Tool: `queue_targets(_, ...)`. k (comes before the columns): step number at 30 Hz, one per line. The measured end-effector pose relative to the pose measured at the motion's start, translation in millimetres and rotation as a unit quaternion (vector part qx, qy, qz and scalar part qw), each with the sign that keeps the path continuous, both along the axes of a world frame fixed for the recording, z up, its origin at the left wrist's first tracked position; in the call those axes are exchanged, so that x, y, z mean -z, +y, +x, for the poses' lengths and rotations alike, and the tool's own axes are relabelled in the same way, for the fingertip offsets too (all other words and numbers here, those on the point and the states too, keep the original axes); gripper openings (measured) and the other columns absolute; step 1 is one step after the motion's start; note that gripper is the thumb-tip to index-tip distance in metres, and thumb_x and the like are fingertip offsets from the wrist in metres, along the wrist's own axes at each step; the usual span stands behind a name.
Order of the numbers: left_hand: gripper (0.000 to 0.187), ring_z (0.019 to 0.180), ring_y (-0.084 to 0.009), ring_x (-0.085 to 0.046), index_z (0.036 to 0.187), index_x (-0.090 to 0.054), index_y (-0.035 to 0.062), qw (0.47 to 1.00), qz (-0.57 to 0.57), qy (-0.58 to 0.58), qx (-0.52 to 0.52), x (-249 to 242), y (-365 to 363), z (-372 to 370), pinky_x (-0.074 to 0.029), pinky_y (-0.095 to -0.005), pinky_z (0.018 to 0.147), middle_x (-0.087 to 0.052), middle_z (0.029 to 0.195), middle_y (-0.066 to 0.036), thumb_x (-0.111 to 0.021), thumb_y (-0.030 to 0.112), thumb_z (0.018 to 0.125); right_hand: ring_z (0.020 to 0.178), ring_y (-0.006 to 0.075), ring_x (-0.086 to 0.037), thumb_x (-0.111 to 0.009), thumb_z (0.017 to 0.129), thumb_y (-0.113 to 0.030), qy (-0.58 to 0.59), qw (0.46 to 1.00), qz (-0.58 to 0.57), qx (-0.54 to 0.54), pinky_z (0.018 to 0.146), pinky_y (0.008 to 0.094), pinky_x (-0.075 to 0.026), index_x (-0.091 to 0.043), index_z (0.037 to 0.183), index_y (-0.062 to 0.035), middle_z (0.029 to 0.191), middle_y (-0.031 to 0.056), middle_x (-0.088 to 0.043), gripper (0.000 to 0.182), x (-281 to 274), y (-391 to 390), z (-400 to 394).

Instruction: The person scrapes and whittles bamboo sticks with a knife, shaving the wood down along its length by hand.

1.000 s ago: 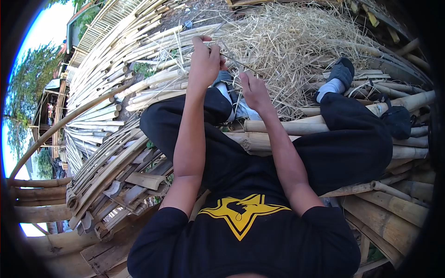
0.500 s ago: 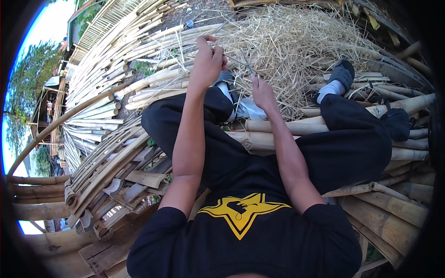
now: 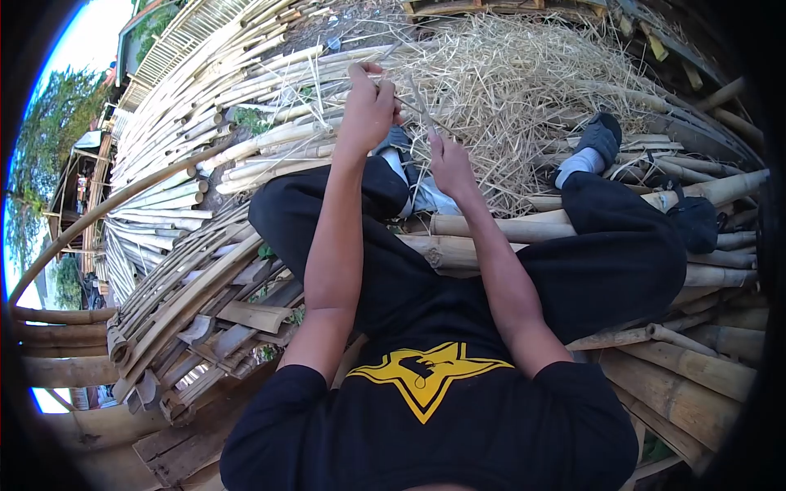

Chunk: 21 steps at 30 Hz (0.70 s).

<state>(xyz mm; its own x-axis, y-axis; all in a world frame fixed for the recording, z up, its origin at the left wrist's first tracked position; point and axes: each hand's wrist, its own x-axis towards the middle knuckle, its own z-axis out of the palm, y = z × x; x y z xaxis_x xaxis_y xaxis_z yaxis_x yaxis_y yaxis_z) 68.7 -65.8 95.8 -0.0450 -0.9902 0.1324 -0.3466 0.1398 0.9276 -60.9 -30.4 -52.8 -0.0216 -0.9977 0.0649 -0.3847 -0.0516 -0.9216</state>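
My left hand (image 3: 368,105) is raised over my left knee, its fingers closed around a thin bamboo strip (image 3: 385,75) that runs toward the straw heap. My right hand (image 3: 448,161) sits just to the right and lower, pinching a narrow, dark sliver or blade (image 3: 421,105) that points up and meets the strip near my left hand. I cannot tell whether it is a knife or a bamboo piece. Both hands work close together above my black trousers (image 3: 606,254).
A heap of bamboo shavings (image 3: 524,74) lies in front of my feet. Split bamboo slats (image 3: 180,147) are piled on the left, and thick bamboo poles (image 3: 491,227) run under my legs and to the right. A dark bag (image 3: 696,222) rests on the poles.
My right hand has risen from its lowered, open pose and closed on the sliver, tilting it more upright toward my left hand. My left hand has barely moved.
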Motion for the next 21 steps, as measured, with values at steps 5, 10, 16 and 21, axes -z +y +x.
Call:
queue_targets(5, 0.026, 0.050, -0.0153, -0.057, 0.111, -0.032, -0.0011, 1.000, -0.002, 0.011, 0.021, 4, -2, 3, -0.045, -0.0284, 0.047, -0.057, 0.062, -0.009, -0.045, 0.009, 0.090, 0.079, 0.0472, -0.055, -0.035, 0.098, -0.037, 0.036, 0.998, 0.027, 0.031, 0.070, 0.0495, -0.042, -0.057, 0.091, 0.0029, 0.079, 0.0287, -0.058, 0.046, 7, -5, -3)
queue_targets(10, 0.028, 0.049, -0.0143, -0.057, 0.113, -0.032, -0.0012, 1.000, 0.003, 0.000, -0.003, 7, -8, 12, -0.046, -0.0275, 0.046, -0.057, 0.062, -0.009, -0.046, 0.010, 0.091, 0.080, 0.0486, -0.056, -0.035, 0.098, -0.038, 0.033, 0.999, 0.029, 0.027, 0.070, 0.0517, -0.042, -0.057, 0.091, 0.0032, 0.078, 0.0280, -0.059, 0.047, 23, -7, -4)
queue_targets(16, 0.027, 0.049, -0.0146, -0.057, 0.113, -0.034, -0.0015, 1.000, 0.000, 0.024, 0.007, 8, -12, 5, -0.047, -0.0272, 0.046, -0.057, 0.063, -0.009, -0.045, 0.009, 0.091, 0.081, 0.0489, -0.057, -0.035, 0.098, -0.037, 0.048, 0.998, -0.003, 0.042, 0.071, 0.0534, -0.043, -0.058, 0.091, 0.0021, 0.080, 0.0302, -0.060, 0.046, -5, 0, 5)
queue_targets(21, 0.028, 0.050, -0.0149, -0.058, 0.113, -0.034, -0.0029, 1.000, 0.002, 0.020, 0.005, 5, -11, 9, -0.048, -0.0265, 0.047, -0.058, 0.064, -0.010, -0.045, 0.009, 0.091, 0.082, 0.0492, -0.057, -0.036, 0.098, -0.035, 0.064, 0.996, 0.004, 0.055, 0.072, 0.0548, -0.043, -0.058, 0.092, 0.0018, 0.079, 0.0303, -0.060, 0.044, 0, -6, 6)
